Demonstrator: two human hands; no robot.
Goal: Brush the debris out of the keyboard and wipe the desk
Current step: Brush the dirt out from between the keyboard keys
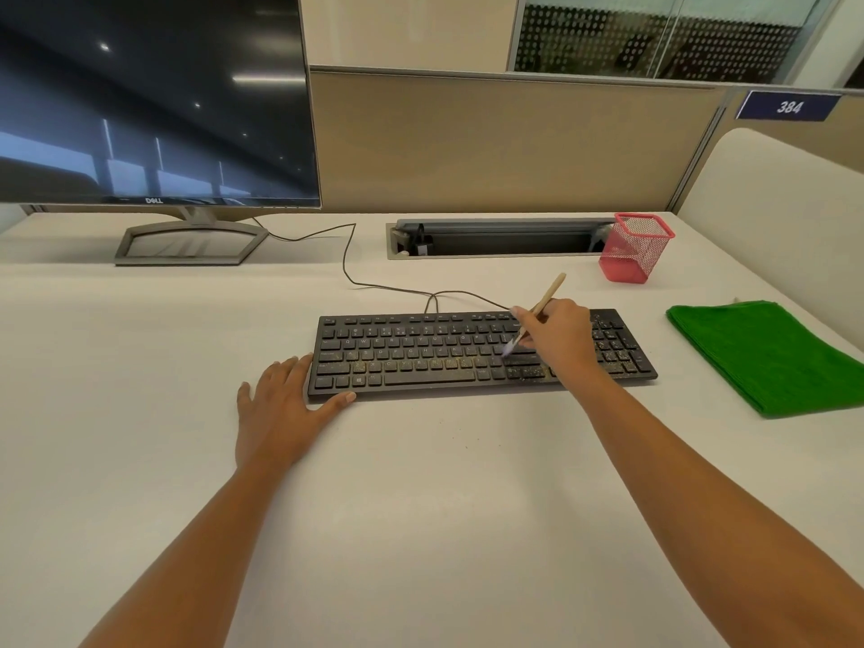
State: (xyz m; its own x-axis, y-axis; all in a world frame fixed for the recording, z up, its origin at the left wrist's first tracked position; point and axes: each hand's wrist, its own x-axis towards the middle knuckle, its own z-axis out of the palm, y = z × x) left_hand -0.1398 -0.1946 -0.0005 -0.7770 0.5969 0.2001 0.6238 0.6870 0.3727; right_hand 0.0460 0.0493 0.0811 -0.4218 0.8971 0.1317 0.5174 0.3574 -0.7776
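Fingers of the right hand (pixel 558 339) pinch a slim wooden brush (pixel 548 297) low on its handle, which slants up and away to the right, with the pale bristles down-left on the black keyboard (pixel 421 353) (speckled with yellowish crumbs). The left hand (pixel 280 409) lies flat on the white desk (pixel 421 507), fingers straight, touching the keyboard's left corner. A folded green cloth (pixel 766 357) lies to the right.

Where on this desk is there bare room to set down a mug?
Widest: the bare white desk in front of the black keyboard, between the forearms. Also left of the left hand, before the grey monitor stand. Crowded right: green folded cloth, red mesh cup.
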